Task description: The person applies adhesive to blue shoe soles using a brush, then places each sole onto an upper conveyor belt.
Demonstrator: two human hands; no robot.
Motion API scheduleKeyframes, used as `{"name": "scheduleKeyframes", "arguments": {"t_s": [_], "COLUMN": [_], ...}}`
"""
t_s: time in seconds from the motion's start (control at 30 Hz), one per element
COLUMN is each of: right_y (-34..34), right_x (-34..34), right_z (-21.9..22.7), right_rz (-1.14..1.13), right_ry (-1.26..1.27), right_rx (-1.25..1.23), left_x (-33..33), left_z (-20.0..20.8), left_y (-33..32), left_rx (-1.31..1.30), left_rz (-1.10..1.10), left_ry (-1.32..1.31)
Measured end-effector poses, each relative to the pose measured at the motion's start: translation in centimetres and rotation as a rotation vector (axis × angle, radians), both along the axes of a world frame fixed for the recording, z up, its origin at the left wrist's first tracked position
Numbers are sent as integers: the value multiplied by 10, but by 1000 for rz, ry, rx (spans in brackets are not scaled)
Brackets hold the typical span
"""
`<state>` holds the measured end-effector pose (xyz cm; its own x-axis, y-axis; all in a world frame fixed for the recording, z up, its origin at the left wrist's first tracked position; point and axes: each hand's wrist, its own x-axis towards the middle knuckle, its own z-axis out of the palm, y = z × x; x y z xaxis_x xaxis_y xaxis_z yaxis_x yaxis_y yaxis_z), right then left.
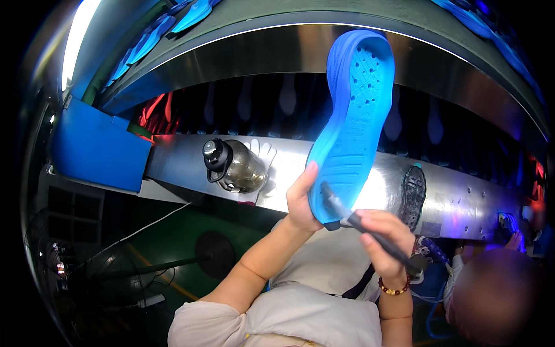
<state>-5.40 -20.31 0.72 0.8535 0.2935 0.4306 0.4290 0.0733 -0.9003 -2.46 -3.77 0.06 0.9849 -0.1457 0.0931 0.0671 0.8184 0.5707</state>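
Observation:
A bright blue shoe sole point(354, 139) is raised before me, its hollow inner side facing up and its far end pointing away. Wrapped round its near end is my left hand point(302, 199), thumb along the edge. My right hand point(386, 234) grips a dark-handled brush point(343, 210) between thumb and fingers. The brush's tip lies over the inner face of the sole near my left hand; motion blurs it, so firm contact is hard to judge. Beyond my right hand, a dark, speckled sole-shaped piece point(413, 196) rests on the metal ledge point(454, 199).
On the ledge to the left stands a clear bottle point(243, 166) with a black lid, a white glove point(265, 151) behind it. A blue box point(98, 147) is farther left. Blue soles point(193, 16) lie on the green upper belt point(260, 13). Another person point(491, 295) is at the right.

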Motion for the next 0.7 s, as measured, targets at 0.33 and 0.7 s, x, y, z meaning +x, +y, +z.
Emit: {"name": "scheduleKeyframes", "arguments": {"t_s": [0.33,0.7], "right_y": [-1,-16], "right_x": [6,31], "right_z": [21,21], "right_rz": [225,202], "right_ry": [-125,-106], "right_rx": [-72,-163], "left_x": [7,19], "left_z": [3,7], "left_y": [1,13], "left_rx": [-174,-84], "left_rz": [-72,-173], "left_ry": [182,156]}}
